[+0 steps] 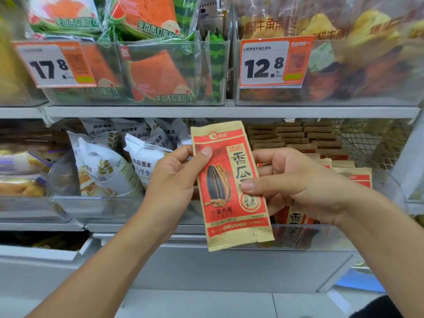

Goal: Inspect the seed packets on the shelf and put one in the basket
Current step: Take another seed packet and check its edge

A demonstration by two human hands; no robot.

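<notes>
While you hold it up before shelf (229, 111), seed packet (231, 187) stands tall, long way up-down, top leaning bit left, front facing you. Left hand (176, 180) pinches left edge, right hand (291, 182) pinches right edge. Keep both pinches soft, read print, don't crumple. Basket not seen.

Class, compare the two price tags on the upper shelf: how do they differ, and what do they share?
The left price tag reads 17.8; the right price tag reads 12.8. The left one looks blurred and tilted; the right one is sharper and straighter. The left fronts watermelon-print packs; the right fronts clear bags of pastries. Both are white with an orange panel.
</notes>
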